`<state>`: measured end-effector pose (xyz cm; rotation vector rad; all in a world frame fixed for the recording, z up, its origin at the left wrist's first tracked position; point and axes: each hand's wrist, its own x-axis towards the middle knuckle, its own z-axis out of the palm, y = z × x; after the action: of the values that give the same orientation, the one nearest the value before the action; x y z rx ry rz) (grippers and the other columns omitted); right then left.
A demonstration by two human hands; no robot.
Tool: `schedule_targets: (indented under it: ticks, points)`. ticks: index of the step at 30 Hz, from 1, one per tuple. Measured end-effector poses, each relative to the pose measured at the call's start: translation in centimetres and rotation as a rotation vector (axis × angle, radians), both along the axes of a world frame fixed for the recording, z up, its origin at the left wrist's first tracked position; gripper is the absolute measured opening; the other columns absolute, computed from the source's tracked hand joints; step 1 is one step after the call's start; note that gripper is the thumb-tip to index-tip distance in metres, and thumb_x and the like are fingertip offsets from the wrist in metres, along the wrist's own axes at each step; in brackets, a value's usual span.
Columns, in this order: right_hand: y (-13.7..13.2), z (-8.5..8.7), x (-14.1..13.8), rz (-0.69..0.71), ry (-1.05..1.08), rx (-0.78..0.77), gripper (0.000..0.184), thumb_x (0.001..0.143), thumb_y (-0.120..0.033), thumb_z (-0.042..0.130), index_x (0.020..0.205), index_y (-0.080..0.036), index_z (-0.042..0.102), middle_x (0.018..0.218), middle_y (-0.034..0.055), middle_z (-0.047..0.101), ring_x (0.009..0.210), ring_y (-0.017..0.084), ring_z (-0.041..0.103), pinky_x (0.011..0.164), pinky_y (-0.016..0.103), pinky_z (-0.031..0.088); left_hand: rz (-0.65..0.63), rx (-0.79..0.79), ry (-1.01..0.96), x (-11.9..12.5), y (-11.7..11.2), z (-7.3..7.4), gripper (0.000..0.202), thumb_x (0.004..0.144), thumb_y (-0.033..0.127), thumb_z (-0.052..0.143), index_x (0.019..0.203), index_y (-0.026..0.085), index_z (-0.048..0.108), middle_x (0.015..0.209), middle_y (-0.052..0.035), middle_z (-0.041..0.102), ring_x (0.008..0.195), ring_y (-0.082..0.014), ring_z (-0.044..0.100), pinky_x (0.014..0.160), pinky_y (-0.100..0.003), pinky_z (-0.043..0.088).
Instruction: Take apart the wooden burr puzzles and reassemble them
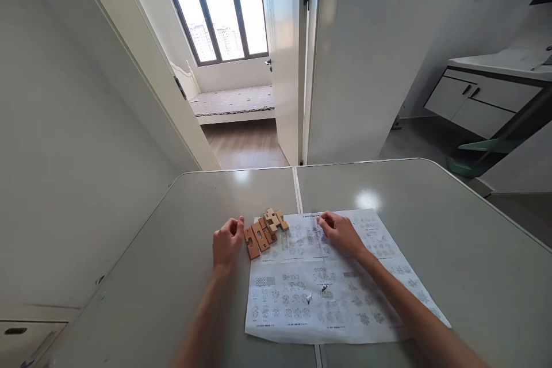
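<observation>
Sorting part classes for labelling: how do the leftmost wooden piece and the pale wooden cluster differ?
Color: the leftmost wooden piece is reddish-brown; the pale wooden cluster is yellowish tan.
Shape: the piece is a flat oblong with a cutout; the cluster has notched edges.
Position: the piece lies nearer the left hand; the cluster, farther off.
Both look wooden.

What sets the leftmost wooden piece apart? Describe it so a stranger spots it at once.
On the grey-green table, find the large printed sheet. At its far left corner lies a cluster of wooden pieces; pick the flat brown piece at the left end. Unlike its neighbours, it lies right beside the person's left hand.
</observation>
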<state>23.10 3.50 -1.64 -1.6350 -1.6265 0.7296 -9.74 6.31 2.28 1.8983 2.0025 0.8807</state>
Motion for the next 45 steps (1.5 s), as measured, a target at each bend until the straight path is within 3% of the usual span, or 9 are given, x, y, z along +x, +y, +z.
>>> schedule_targets:
  ticks: [6,14,22,28,36,45]
  points:
    - [-0.8,-1.1,1.7,0.032,0.142,0.014,0.04,0.099,-0.055,0.048,0.081,-0.022,0.062,0.058,-0.0028,0.057,0.054,0.017,0.052,0.057,0.028,0.041,-0.005,0.06,-0.105,-2.6,2.1,-1.7,0.05,0.096,0.059,0.043,0.064,0.022,0.052,0.055,0.0052,0.042,0.054,-0.0128,0.04,0.058,-0.024,0.034]
    - [-1.8,-1.8,1.8,0.011,0.236,0.027,0.04,0.101,-0.057,0.049,0.085,-0.022,0.062,0.06,-0.0035,0.054,0.055,0.017,0.05,0.056,0.028,0.04,-0.066,0.043,-0.131,-2.6,1.0,-2.7,0.048,0.096,0.059,0.048,0.065,0.021,0.049,0.057,0.0068,0.035,0.053,-0.0118,0.036,0.055,-0.023,0.03]
    - [-2.1,-1.3,1.8,0.023,0.265,0.007,0.038,0.102,-0.054,0.051,0.085,-0.022,0.062,0.062,-0.0033,0.055,0.057,0.017,0.049,0.058,0.029,0.039,-0.114,0.012,-0.076,-2.2,0.2,-2.3,0.047,0.097,0.057,0.05,0.068,0.021,0.054,0.056,0.0066,0.04,0.053,-0.0118,0.038,0.056,-0.023,0.031]
    - [-2.5,-1.2,1.6,0.101,0.176,0.048,0.031,0.102,-0.048,0.053,0.088,-0.022,0.063,0.068,-0.0021,0.057,0.061,0.017,0.049,0.059,0.028,0.038,-0.134,-0.01,-0.053,-2.3,-0.1,-2.4,0.046,0.097,0.057,0.049,0.069,0.021,0.057,0.056,0.0062,0.043,0.052,-0.0119,0.039,0.055,-0.023,0.031]
    - [-2.8,-1.1,1.3,0.089,0.124,0.05,0.029,0.102,-0.044,0.052,0.087,-0.022,0.064,0.069,-0.0007,0.06,0.061,0.017,0.051,0.059,0.028,0.04,-0.16,-0.022,-0.016,-2.5,-0.7,-2.5,0.044,0.098,0.055,0.048,0.071,0.022,0.059,0.057,0.0046,0.051,0.055,-0.014,0.045,0.055,-0.023,0.033]
    - [-2.9,-0.8,1.1,0.076,0.101,0.044,0.037,0.102,-0.053,0.049,0.087,-0.023,0.064,0.068,0.0005,0.061,0.06,0.019,0.052,0.058,0.029,0.042,-0.179,-0.011,0.039,-2.2,-0.8,-2.3,0.045,0.099,0.056,0.046,0.072,0.022,0.058,0.061,0.0026,0.058,0.059,-0.0161,0.052,0.06,-0.025,0.038]
